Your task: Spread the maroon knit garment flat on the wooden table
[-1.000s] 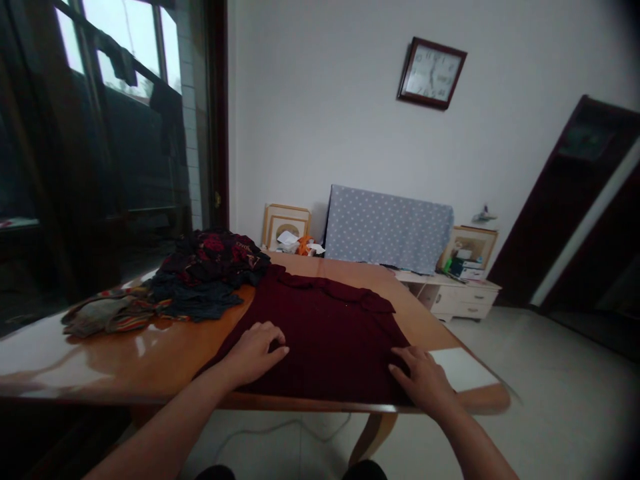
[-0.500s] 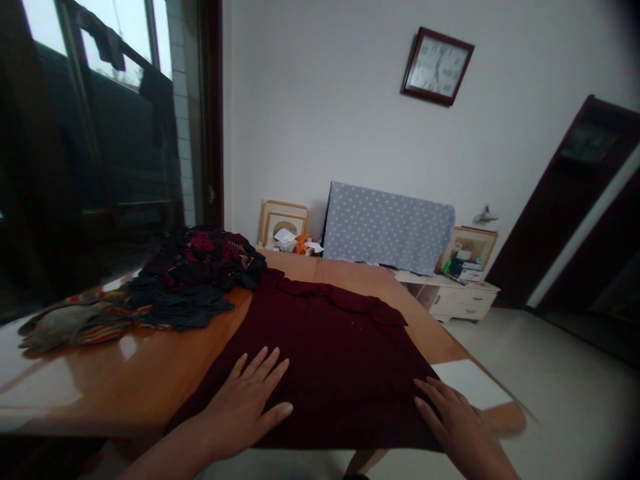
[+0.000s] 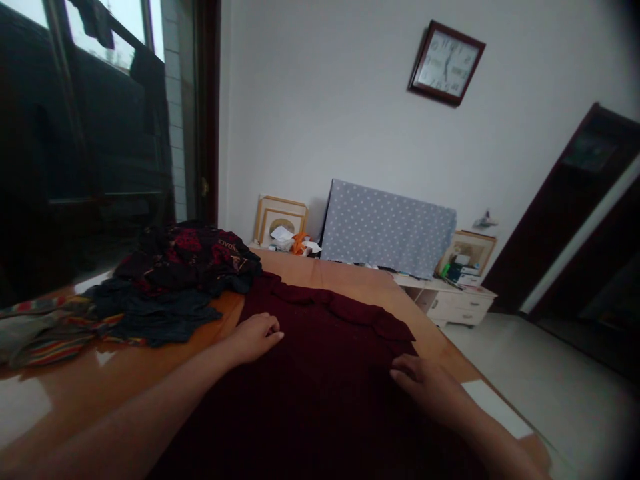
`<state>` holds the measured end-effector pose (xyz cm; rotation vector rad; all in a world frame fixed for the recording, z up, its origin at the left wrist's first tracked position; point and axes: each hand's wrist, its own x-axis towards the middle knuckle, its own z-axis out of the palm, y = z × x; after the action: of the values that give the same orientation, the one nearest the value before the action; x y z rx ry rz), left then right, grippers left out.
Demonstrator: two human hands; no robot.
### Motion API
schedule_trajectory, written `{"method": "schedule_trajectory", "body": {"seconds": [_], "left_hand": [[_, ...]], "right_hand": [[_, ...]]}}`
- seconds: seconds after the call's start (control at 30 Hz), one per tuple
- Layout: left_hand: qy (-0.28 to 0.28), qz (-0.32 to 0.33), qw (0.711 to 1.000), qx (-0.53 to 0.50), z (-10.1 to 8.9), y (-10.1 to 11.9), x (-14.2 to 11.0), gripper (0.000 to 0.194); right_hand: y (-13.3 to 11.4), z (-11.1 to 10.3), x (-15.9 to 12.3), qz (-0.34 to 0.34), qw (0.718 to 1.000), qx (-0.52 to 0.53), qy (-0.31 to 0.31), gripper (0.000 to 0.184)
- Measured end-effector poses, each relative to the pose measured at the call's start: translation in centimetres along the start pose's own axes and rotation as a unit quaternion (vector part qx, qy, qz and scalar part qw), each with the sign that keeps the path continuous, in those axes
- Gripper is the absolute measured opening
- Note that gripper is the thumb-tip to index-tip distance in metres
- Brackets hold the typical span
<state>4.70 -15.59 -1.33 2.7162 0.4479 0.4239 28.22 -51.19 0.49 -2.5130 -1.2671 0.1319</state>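
Maroon garment is laid out pretty flat on the wooden table. By its left edge the left hand is held with fingers loosely curled, and by its right edge the right hand is held much the same. Whether any fabric's pinched can't be told, tbh. Rumpled clothes are heaped to its left.

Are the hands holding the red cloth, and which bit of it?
It can't be told: the left hand and right hand curl at the dark red cloth, but any pinch is unclear.
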Motion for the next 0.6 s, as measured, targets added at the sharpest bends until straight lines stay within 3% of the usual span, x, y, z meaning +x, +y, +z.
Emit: {"method": "schedule_trajectory", "body": {"seconds": [0.17,0.37,0.5,0.6], "left_hand": [[0.041,0.031,0.999,0.012,2.0,-2.6,-0.4,0.028],[-0.001,0.046,0.999,-0.011,1.2,-3.1,-1.1,0.033],[-0.023,0.037,0.999,-0.022,0.6,-3.1,-1.1,0.033],[-0.027,0.037,0.998,-0.031,0.6,-3.1,-1.2,0.032]], "right_hand": [[-2.5,1.7,6.8,-0.007,1.0,0.006,-0.013,0.022],[-3.0,4.1,14.9,0.023,0.998,-0.055,0.013,0.042],[-2.9,5.0,18.8,0.03,0.995,-0.09,-0.008,0.016],[-2.8,4.4,21.6,0.033,0.997,-0.063,-0.019,0.005]]}}
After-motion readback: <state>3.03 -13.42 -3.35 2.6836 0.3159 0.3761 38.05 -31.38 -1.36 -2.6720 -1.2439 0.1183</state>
